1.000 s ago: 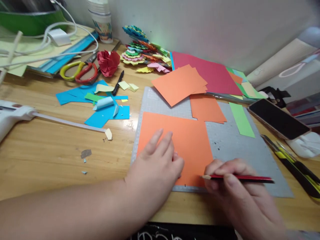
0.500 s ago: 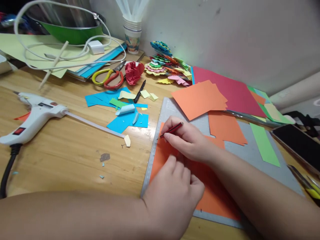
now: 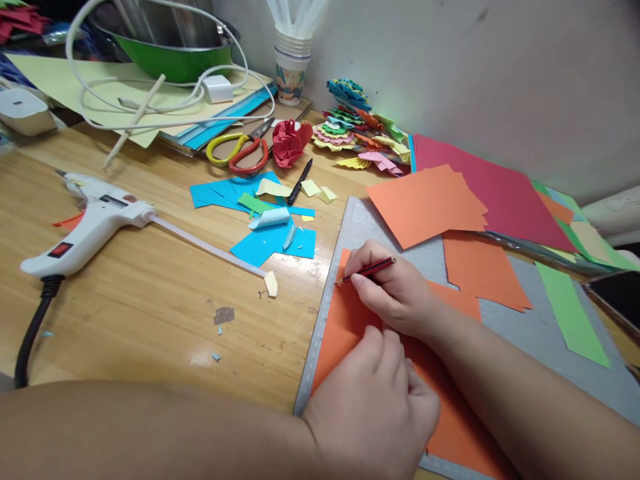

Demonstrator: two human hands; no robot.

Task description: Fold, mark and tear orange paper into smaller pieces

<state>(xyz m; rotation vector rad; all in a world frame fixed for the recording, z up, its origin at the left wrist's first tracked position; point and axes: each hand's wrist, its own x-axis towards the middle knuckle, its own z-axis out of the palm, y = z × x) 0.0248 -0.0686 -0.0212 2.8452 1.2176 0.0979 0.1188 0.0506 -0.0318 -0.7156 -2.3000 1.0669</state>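
My right hand grips a short red-and-black pencil, its tip at the left edge of a large orange paper sheet. The sheet lies on a grey cutting mat. Just below, my left hand rests on the same sheet with its fingers curled in; the fingertips and anything under them are hidden. Beyond my right hand lie a stack of orange paper pieces, more orange pieces and a green paper strip.
To the left are a white hot glue gun with its glue stick, and blue paper scraps. Farther back sit scissors, a black pen, a red paper flower, paper cups and a green bowl. A phone lies right.
The view has shifted, so everything sits further right or lower in the picture. The pencil stays in my right hand near the sheet's left edge, and my left hand stays curled on the paper.
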